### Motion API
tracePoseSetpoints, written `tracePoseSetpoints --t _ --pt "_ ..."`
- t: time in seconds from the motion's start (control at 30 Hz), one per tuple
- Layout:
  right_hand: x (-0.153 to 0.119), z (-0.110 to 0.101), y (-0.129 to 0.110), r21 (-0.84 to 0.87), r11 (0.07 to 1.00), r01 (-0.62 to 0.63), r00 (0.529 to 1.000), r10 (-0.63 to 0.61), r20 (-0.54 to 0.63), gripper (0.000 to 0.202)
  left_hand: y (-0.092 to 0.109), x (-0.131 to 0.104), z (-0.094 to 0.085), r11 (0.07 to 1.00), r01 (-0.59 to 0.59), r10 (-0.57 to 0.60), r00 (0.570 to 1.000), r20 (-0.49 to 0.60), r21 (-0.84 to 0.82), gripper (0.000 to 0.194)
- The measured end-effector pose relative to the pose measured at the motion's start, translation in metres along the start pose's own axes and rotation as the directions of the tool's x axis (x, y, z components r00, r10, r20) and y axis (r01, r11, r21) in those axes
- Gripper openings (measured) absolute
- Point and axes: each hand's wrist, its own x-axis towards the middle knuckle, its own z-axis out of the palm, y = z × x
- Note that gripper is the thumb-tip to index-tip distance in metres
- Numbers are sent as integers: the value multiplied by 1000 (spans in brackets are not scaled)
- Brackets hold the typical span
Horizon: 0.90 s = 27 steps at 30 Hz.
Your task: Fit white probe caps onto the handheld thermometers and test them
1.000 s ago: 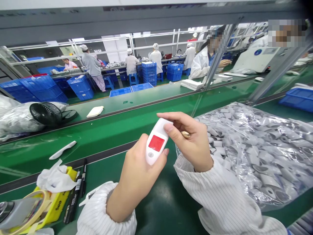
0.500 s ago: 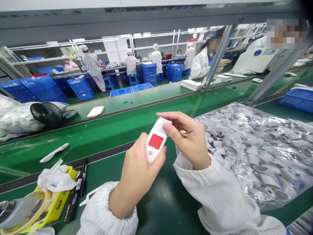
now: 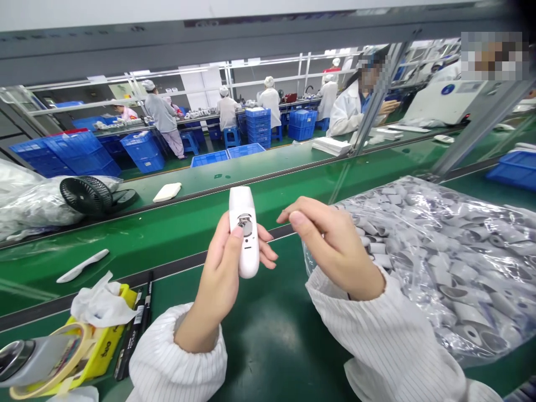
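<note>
My left hand [image 3: 221, 265] is closed around a white handheld thermometer [image 3: 248, 259], which stands upright with its back toward me. Its round battery recess [image 3: 245, 224] is uncovered, showing a silvery coin cell and metal contact, and my left thumb lies at the recess edge. My right hand [image 3: 335, 243] hovers to the right, apart from the thermometer. Its fingers are curled with the thumb against them. What they hold, if anything, is hidden.
A clear plastic bag of grey tapered caps [image 3: 444, 262] fills the right side. At left are a yellow tray [image 3: 103, 340], black markers [image 3: 128, 346], a white knife-shaped part [image 3: 84, 266] and a black fan [image 3: 86, 195]. Beyond the green belt [image 3: 180, 223], co-workers sit among blue crates [image 3: 257, 127].
The thermometer has been turned from its red-lit screen side to its back and moved slightly left. My right hand has let go of its top and drawn away to the right.
</note>
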Motion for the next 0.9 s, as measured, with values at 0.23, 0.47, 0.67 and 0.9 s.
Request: tracePoseSetpoints --t 0.23,0.47,0.67,0.9 --pt "-2 13 -7 -372 900 229 973 -213 85 32 2 -4 2 993 -61 68 995 75 -99 19" --pt "-4 16 -7 -424 876 232 972 -226 66 36 -6 -5 0 965 -230 225 973 47 128 28" --pt "-4 21 -3 -504 829 241 970 -222 99 35 -2 -8 -4 868 -190 204 979 18 458 34" --pt "-1 23 1 -107 971 215 960 -191 203 30 21 -3 -14 983 185 -181 969 170 -12 25"
